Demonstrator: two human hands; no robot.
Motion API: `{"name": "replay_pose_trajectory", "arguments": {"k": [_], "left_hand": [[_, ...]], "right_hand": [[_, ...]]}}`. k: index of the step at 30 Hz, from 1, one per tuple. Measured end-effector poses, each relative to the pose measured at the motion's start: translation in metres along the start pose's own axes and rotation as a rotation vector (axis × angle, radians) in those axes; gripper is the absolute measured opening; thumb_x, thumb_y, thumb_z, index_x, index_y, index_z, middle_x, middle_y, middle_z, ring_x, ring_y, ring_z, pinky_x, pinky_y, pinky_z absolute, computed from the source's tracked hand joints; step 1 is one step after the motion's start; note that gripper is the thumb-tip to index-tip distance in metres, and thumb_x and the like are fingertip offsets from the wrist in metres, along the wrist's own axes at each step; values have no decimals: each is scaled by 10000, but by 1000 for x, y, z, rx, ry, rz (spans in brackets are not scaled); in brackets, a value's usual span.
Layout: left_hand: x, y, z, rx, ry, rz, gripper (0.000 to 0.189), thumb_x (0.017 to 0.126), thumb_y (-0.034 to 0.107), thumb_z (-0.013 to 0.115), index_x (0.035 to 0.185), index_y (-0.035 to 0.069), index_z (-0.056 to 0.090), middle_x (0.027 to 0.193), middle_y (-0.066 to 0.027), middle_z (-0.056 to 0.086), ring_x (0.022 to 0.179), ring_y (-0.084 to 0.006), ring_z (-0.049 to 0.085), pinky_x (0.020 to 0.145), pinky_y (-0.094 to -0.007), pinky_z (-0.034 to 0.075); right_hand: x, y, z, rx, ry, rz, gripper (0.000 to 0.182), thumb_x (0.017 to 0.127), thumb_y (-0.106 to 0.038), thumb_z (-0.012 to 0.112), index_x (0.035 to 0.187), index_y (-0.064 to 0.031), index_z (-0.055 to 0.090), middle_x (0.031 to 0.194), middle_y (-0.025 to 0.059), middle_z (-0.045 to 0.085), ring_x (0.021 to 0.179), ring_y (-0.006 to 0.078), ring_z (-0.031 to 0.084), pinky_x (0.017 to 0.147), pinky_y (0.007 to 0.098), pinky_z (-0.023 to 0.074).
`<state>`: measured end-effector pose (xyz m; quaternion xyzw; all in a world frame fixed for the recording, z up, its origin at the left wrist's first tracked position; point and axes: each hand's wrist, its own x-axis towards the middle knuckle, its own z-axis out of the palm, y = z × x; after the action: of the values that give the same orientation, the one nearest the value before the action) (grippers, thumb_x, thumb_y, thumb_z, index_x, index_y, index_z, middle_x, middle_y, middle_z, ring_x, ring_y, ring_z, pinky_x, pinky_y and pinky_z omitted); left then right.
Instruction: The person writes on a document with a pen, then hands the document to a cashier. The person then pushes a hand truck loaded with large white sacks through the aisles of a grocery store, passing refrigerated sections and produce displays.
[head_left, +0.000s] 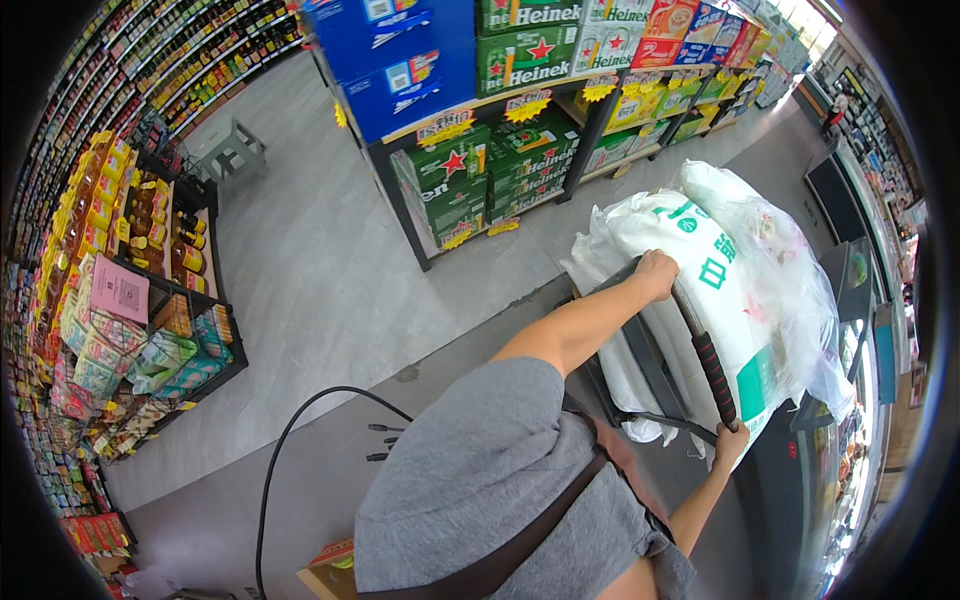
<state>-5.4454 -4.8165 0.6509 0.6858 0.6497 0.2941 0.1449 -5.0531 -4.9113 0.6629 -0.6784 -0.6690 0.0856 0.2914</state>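
My left hand (658, 274) is closed around the upper end of the metal push handle (686, 307) of a cart. Farther down the same bar, past its black-and-red ribbed grip (714, 379), my right hand (731, 441) holds the lower end. Stacked on the cart just beyond the handle are bulging white sacks (697, 262) with green print. Clear plastic wrapping (799, 300) lies over their far side. Part of the cart's dark frame (656, 367) shows between my forearms; its base is mostly hidden by the sacks and my arm.
Shelving with beer cartons (529, 56) runs ahead on the left. A display rack of bottles (154, 225) and a grey stool (232, 146) stand farther left. Refrigerated display cases (855, 465) line the right. A person (836, 112) is in the far aisle. A black cable (274, 450) loops behind me.
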Motion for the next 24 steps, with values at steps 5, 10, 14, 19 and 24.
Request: {"name": "replay_pose_trajectory", "arguments": {"k": [5, 10, 14, 19, 24], "left_hand": [[-67, -9, -15, 1, 42, 16, 198, 631, 70, 652, 817, 116, 699, 887, -120, 647, 966, -304, 564, 868, -381, 444], [-122, -30, -43, 40, 61, 28, 206, 626, 61, 648, 819, 112, 698, 892, -116, 648, 955, -300, 562, 851, -383, 456], [-173, -36, -57, 37, -6, 23, 233, 646, 53, 632, 857, 119, 707, 943, -110, 651, 985, -296, 553, 869, -378, 443], [-239, -54, -75, -8, -6, 27, 270, 656, 15, 616, 898, 97, 704, 948, -127, 646, 980, -309, 550, 868, -379, 450], [-288, -78, -77, 7, 5, 123, 220, 638, 40, 617, 839, 92, 687, 891, -137, 641, 942, -334, 562, 828, -404, 464]], "right_hand": [[-73, -13, -8, -26, -3, 2, 147, 608, -25, 627, 706, 50, 547, 561, 111, 492, 533, 211, 429, 561, 372, 383], [-134, -58, -9, -32, 53, -3, 164, 595, -41, 646, 724, 36, 582, 578, 138, 531, 535, 267, 492, 574, 380, 410], [-188, -64, -11, -89, 75, -21, 201, 581, -58, 667, 747, 33, 598, 616, 167, 555, 589, 332, 537, 610, 404, 430], [-257, -101, -8, -140, 102, 76, 229, 571, -64, 666, 775, 25, 618, 718, 202, 589, 685, 379, 565, 671, 419, 442], [-313, -87, 5, -179, 246, 30, 286, 566, -63, 694, 837, 16, 649, 813, 219, 621, 784, 392, 596, 717, 423, 455]]}}
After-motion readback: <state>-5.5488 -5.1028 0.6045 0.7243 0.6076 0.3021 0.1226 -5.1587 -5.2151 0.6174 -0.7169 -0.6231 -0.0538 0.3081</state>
